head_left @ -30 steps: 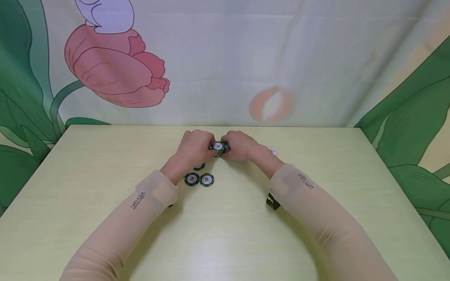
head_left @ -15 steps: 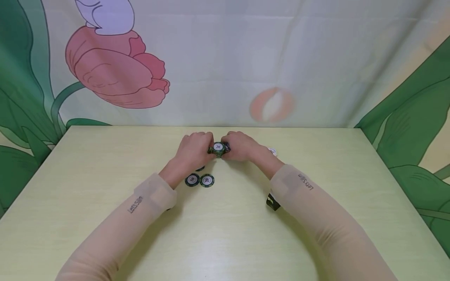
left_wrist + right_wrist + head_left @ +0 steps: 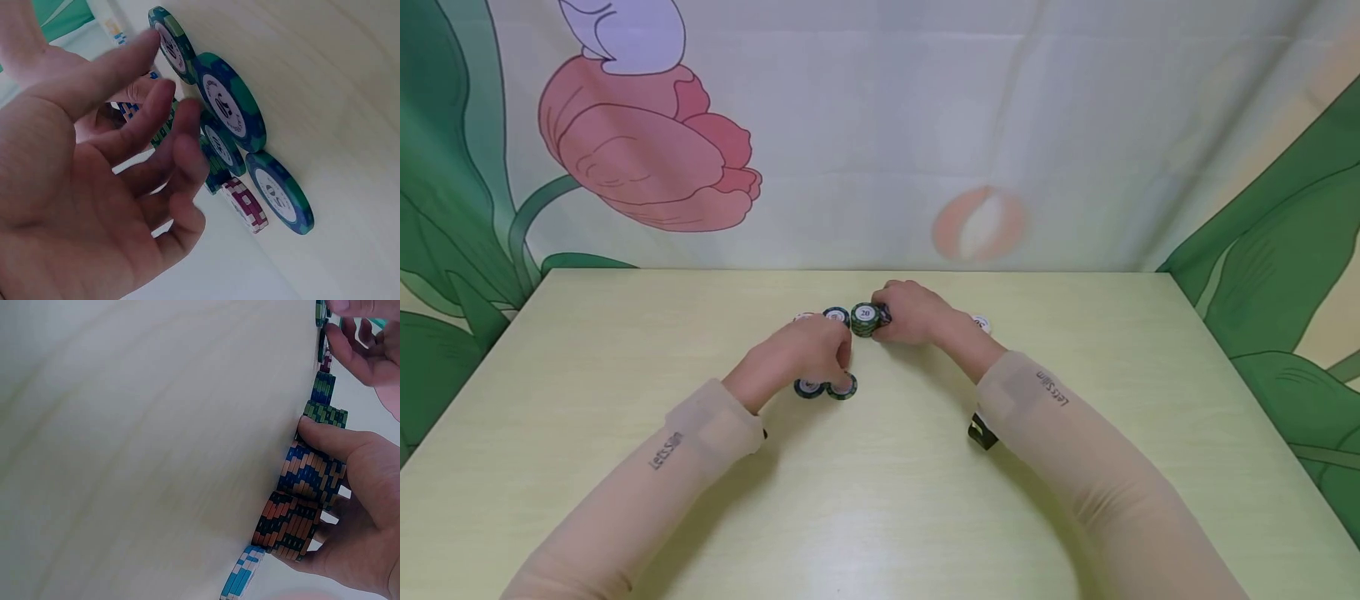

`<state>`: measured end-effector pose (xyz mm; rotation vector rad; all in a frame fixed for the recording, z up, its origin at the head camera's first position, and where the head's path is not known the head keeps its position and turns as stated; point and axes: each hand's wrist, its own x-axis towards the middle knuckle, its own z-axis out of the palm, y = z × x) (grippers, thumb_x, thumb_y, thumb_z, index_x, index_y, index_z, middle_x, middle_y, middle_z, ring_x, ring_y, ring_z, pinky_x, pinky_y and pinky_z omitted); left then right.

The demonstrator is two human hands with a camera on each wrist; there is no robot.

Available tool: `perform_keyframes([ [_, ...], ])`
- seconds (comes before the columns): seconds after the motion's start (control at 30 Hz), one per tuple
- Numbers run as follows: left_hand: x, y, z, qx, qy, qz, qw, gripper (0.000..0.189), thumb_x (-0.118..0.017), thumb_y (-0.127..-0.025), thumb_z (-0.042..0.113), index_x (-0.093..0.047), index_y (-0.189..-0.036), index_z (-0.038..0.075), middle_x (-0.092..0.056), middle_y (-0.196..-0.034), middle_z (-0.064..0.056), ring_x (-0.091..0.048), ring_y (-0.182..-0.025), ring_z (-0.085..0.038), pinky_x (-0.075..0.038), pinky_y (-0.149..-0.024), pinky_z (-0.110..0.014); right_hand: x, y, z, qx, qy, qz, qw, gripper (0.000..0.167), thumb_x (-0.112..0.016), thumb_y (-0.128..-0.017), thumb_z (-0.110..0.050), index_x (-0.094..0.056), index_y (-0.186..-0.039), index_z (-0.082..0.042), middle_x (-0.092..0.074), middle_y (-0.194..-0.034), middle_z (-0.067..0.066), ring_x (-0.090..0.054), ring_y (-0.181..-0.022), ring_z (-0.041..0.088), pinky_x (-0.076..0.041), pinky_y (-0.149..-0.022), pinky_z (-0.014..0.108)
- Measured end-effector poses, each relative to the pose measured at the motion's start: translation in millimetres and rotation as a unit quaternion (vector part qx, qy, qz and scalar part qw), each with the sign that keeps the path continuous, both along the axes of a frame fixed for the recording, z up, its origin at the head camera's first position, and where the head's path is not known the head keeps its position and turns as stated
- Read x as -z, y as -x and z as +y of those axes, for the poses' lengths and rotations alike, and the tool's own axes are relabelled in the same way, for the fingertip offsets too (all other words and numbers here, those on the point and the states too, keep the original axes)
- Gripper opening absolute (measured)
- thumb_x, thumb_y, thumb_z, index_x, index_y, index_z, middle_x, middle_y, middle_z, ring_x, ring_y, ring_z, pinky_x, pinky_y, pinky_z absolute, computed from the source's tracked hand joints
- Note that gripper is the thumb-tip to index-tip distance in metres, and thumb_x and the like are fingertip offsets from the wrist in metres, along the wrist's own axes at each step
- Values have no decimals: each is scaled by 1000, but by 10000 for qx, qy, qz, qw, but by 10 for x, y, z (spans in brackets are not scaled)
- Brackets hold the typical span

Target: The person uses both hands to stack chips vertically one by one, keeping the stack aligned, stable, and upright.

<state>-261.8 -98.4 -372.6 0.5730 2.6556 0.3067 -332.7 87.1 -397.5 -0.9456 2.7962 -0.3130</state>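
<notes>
My left hand (image 3: 820,346) reaches over loose poker chips on the table, its thumb at a green-and-blue chip (image 3: 172,47). Its fingers are loosely bent and grip nothing in the left wrist view. Two more loose chips (image 3: 230,103) lie close by. My right hand (image 3: 369,512) is curled round neighbouring poker chip stacks. Its thumb lies at the green stack (image 3: 328,414), and its fingers reach behind the blue-and-orange stack (image 3: 312,472) and the black-and-orange stack (image 3: 287,525). From the head view, the green stack (image 3: 865,319) shows a 20 on top.
A low blue stack (image 3: 837,316) stands left of the green one, beside a short maroon-and-white stack (image 3: 245,205). Light blue-and-white chips (image 3: 242,572) end the row on the right. A black object (image 3: 981,432) shows below the right sleeve. A printed curtain (image 3: 850,125) hangs behind the table (image 3: 880,500).
My left hand has let go of the green stack and come back to the loose chips, uncovering the low blue stack. My right hand has stayed in place.
</notes>
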Motion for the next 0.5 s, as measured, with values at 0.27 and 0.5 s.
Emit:
perform_keyframes([
  [0.27,-17,-26,-15,99,-94,-247,9996,21,-84,-88,25,-70,-93,11,-65,-92,-2,-60,-86,-20,-52,-74,-35,-6,-8,5,1,46,-36,10000,30,-78,-90,-21,-69,-113,-4,-64,-110,12,-59,-96,27,-48,-92,40],
  [0.5,33,5,7,87,-110,183,9997,17,-80,-92,24,-70,-92,11,-65,-88,-2,-60,-84,-21,-51,-73,-36,4,-5,5,20,18,-35,10000,31,-78,-90,-21,-69,-114,-4,-64,-110,11,-59,-95,26,-48,-91,39],
])
